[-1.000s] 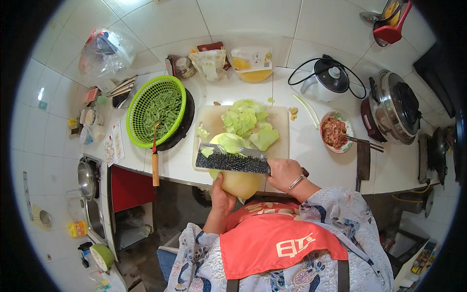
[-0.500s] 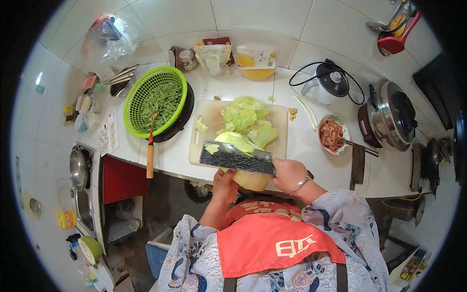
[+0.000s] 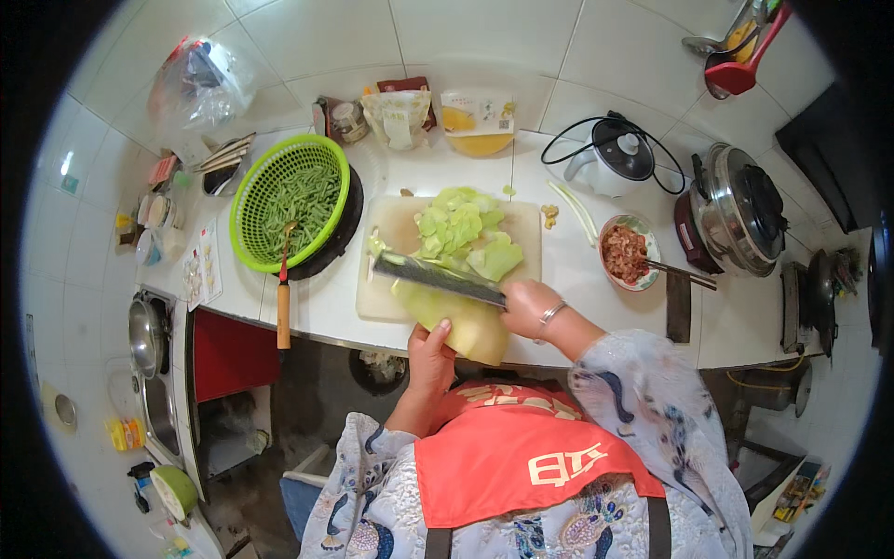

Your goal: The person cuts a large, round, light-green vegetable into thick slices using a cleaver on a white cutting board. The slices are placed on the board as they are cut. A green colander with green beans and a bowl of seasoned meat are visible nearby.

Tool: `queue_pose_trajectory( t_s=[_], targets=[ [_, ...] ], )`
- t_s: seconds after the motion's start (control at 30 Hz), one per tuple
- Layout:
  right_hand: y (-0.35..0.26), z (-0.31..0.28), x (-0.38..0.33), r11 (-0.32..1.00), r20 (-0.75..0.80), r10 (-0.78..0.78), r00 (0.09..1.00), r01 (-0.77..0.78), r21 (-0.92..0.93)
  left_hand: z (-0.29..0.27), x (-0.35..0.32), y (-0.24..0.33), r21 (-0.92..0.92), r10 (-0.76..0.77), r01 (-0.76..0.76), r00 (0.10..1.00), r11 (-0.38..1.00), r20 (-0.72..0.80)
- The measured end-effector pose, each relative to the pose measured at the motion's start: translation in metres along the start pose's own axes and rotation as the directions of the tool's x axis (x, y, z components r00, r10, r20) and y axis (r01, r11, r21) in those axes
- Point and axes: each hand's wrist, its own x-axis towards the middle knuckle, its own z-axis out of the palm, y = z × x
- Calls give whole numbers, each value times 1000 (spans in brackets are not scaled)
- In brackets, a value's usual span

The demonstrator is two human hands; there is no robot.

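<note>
My right hand (image 3: pixel 533 309) is closed round the handle of a cleaver (image 3: pixel 438 279) with a dark, textured blade. The blade lies across the top of a large pale green gourd piece (image 3: pixel 480 343) at the cutting board's near edge. Fingers of my left hand (image 3: pixel 430 361) grip the gourd from its left side, with the thumb up against it. Thin pale green slices (image 3: pixel 458 222) are heaped on the white cutting board (image 3: pixel 380 300) beyond the blade. The blade hides part of the gourd's cut face.
At the left stands a green colander (image 3: pixel 244 233) of cut green beans, a wooden-handled utensil (image 3: pixel 284 312) overhanging the counter edge. Rightward are a bowl of minced meat (image 3: pixel 624 253) with chopsticks, scallion stalks (image 3: pixel 575 212), a white kettle (image 3: pixel 610 168) and a steel cooker (image 3: pixel 740 210).
The cleaver's blade has turned more edge-on and shifted slightly left and up; more of the gourd shows beneath it. My left thumb has come up onto the gourd. The whole view has shifted slightly.
</note>
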Motion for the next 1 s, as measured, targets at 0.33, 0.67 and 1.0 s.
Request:
queue_pose_trajectory(
  t_s=[0.33, 0.67, 1.0],
  targets=[
    [20, 10, -20, 982, -154, -145, 977, 162, 101, -11, -12, -3, 55, 7, -9, 999, 998, 36],
    [-12, 13, -51, 970, -160, -237, 958, 225, -90, -26, -15, -10, 23, 72, -73, 996, 997, 58],
    [-9, 13, -53, 966, -171, -240, 955, 219, -137, -16, -13, 5, -34, 53, -50, 994, 998, 92]
  ],
)
